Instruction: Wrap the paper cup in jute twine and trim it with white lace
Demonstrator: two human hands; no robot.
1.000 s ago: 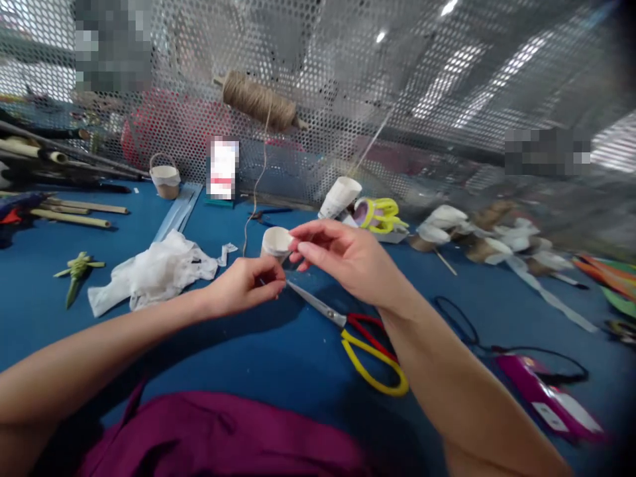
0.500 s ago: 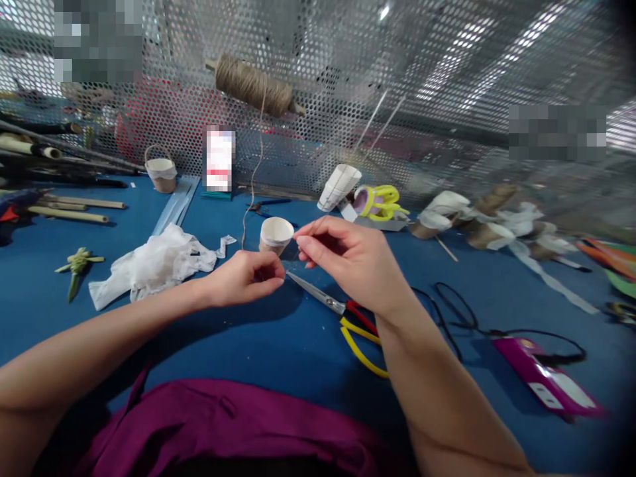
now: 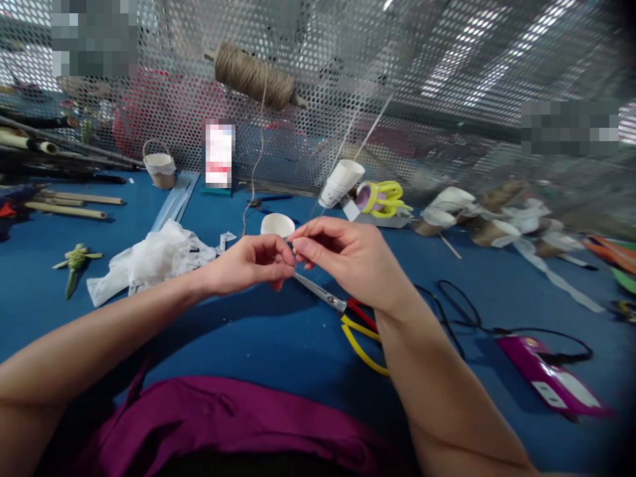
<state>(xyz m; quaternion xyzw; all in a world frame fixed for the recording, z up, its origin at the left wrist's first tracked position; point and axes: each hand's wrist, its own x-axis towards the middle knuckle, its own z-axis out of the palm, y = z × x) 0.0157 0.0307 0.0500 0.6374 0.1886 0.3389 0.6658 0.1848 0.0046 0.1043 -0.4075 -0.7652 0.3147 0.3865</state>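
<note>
Above the middle of the blue table, my left hand [image 3: 253, 264] and my right hand [image 3: 348, 258] meet fingertip to fingertip. Both are closed in a pinch, and whatever thin or tiny thing is between the fingers is too small to name. Just behind them a small paper cup [image 3: 277, 225] stands upright, its lower part hidden by my left hand. Scissors [image 3: 332, 299] with red and yellow handles lie below my right hand, partly covered by my wrist.
Crumpled white lace fabric [image 3: 161, 255] lies to the left. A small basket-like cup [image 3: 160, 171] and a phone [image 3: 218, 156] stand at the back. Twine hangs from a spool [image 3: 253, 76] on the mesh wall. Stacked paper cups [image 3: 342, 180], yellow tape rolls [image 3: 385, 199] and a purple cabled device [image 3: 551, 377] are rightward.
My left hand has moved right and slightly up, so its fingertips now meet those of my right hand. It covers more of the paper cup. The view has shifted slightly.
</note>
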